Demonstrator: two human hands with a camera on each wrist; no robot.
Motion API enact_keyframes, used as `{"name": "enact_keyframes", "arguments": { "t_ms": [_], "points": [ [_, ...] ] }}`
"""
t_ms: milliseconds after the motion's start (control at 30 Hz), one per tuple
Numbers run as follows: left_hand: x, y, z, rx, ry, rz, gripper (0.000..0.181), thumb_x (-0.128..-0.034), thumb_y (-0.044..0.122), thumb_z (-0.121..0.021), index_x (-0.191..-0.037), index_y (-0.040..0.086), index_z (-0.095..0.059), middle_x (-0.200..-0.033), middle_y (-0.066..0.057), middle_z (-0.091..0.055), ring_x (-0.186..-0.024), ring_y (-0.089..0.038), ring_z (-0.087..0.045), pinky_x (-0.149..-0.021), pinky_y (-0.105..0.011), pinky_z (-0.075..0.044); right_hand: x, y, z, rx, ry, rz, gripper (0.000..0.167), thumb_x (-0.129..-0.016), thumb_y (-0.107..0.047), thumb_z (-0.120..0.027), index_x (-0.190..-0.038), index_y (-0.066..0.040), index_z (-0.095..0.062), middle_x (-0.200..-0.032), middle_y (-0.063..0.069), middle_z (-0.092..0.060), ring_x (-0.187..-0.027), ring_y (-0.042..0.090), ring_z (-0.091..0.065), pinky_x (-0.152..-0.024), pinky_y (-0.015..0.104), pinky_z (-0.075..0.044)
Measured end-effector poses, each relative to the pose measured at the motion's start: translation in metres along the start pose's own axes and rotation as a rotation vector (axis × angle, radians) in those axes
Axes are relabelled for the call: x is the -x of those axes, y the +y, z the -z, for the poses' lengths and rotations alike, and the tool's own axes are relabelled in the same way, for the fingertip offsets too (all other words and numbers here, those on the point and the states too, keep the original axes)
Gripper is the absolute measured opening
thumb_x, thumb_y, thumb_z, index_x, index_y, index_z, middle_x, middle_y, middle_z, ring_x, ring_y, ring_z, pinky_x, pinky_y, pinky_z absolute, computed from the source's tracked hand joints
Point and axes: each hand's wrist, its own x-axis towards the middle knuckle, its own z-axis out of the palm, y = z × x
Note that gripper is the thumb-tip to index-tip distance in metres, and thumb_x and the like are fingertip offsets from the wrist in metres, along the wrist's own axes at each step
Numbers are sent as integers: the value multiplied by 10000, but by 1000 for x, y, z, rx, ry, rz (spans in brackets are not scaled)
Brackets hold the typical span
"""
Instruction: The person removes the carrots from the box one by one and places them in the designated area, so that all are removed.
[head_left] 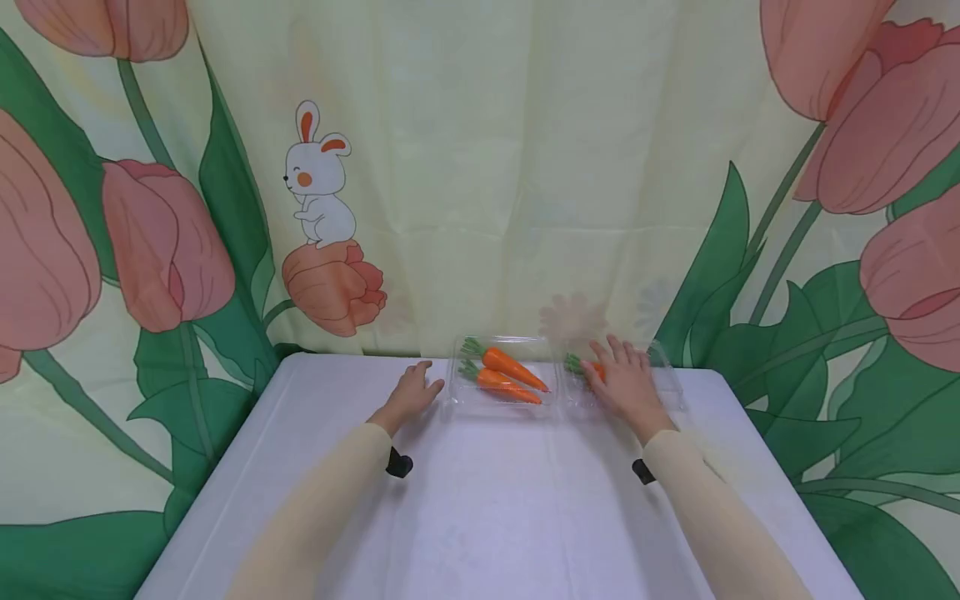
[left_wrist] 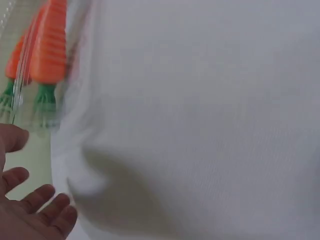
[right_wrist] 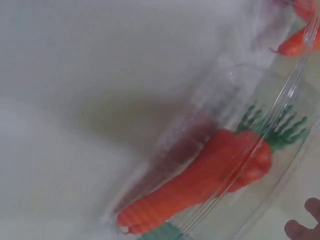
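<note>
Head view: along the far edge of the table [head_left: 510,500] we see two clear plastic boxes side by side, the left box [head_left: 525,349] near the middle of that edge and the right box [head_left: 667,382] toward the far right corner. We judge the key relation to be that of the left box to the left hand [head_left: 408,396]: the box lies just to the right of this hand, its long axis running roughly along the far edge, so its short left wall faces the thumb. The left hand is the nearer one to it, fingers loosely apart and holding nothing; we cannot tell whether the thumb touches the plastic. Inside, the upper carrot [head_left: 516,368] and the lower carrot [head_left: 510,387] slant alike, leafy tops to the left, tips to the right and a little toward the near edge.

The right hand [head_left: 626,385] lies over the right box with fingers spread, gripping nothing that we can see; whether it presses on the lid is unclear. It hides much of that box. The right wrist view shows a long carrot [right_wrist: 175,197] there, but plastic glare makes a count uncertain. The table's near edge is cut off.
</note>
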Motion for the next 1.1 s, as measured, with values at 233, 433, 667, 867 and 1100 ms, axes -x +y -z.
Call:
{"name": "enact_keyframes", "arguments": {
  "t_ms": [233, 433, 667, 867, 1100],
  "points": [
    [10, 8, -21, 419, 69, 145, 402, -998, 91, -533, -1371, -56, -507, -1216, -265, -648, -993, -306, -687, -864, -382, -557, 7, -23, -3, 3, 57, 57, 656, -1066, -516, -435, -1580, -110, -400, -1656, 228, -279, -1515, 491, -241, -1214, 672, -174],
    [26, 12, -28, 744, 39, 272, 369, -1024, 113, -528, -1371, -14, -514, -1067, -176, -665, -736, -168, -654, -675, -301, -557, 30, -44, -11, -48, 133, 105, 529, -1012, -370, -606, -1464, -100, -559, -1454, 213, -518, -1365, 441, -451, -1104, 663, -358],
    [38, 12, -28, 800, 7, 266, 405, -1024, 118, -579, -1410, 25, -501, -1126, -194, -688, -745, -157, -645, -711, -307, -560, 50, -66, -15, -95, 148, 83, 388, -976, -304, -653, -1315, -117, -670, -1209, 145, -633, -1130, 368, -597, -970, 571, -488],
    [45, 14, -31, 842, 9, 238, 409, -1020, 58, -578, -1417, 43, -482, -1066, -179, -675, -686, -136, -618, -639, -278, -543, 60, -70, -19, -193, 10, -53, 405, -975, -302, -636, -1331, -110, -643, -1080, 112, -689, -860, 257, -656, -687, 452, -547],
    [51, 11, -33, 766, 77, 189, 384, -987, 15, -606, -1365, 14, -538, -946, -110, -669, -710, -169, -615, -660, -316, -537, 66, -66, -28, -338, -97, -146, 512, -974, -280, -642, -1438, -84, -552, -1096, 109, -744, -973, 320, -702, -813, 527, -549]
  ]
}}
